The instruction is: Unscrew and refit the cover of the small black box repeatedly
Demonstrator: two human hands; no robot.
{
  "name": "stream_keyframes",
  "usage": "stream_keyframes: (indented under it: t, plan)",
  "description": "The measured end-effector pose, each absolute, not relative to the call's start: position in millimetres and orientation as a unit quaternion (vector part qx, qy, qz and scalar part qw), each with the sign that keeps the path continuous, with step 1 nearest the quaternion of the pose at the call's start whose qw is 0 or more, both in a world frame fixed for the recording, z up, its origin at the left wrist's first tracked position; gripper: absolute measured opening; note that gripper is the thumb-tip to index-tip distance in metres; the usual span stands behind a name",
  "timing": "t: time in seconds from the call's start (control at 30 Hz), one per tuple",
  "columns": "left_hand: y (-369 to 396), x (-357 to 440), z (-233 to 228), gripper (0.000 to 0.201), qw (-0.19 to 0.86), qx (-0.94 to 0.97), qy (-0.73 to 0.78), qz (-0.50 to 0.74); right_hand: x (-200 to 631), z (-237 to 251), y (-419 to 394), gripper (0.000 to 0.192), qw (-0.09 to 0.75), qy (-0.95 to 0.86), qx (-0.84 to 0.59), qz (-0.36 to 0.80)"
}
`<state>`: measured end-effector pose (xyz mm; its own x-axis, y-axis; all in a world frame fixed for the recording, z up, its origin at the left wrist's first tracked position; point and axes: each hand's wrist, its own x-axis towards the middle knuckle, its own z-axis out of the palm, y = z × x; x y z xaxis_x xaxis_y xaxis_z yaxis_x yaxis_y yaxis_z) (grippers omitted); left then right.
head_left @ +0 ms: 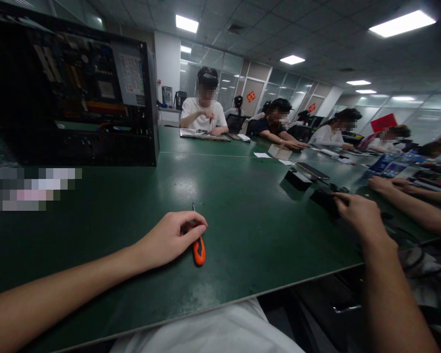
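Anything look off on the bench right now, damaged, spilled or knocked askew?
No spill or damage shows. The black desktop computer case stands with its side panel off, circuit boards exposed. The left hand rests on an orange-handled screwdriver; the right hand touches a small black box.

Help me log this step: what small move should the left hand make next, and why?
Probably close the left hand around the orange screwdriver and lift it: the fingers lie over its handle, which rests flat on the green table. The right hand already touches a black object.
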<state>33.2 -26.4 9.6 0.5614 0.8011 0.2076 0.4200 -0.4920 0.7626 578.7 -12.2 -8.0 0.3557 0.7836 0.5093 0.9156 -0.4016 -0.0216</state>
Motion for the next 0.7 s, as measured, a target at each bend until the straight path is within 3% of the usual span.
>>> stream_keyframes:
  t: [0.37,0.7]
  plan:
    - [-27.3,32.9,11.8,0.026,0.337,0.820,0.374,0.273,567.7,0.4,-14.6,0.049,0.099,-0.509,-0.837,-0.174]
    - [-27.6,33.7,12.4,0.027,0.334,0.822,0.374,0.271,572.7,24.7,-3.3,0.042,0.114,-0.547,-0.815,-0.152]
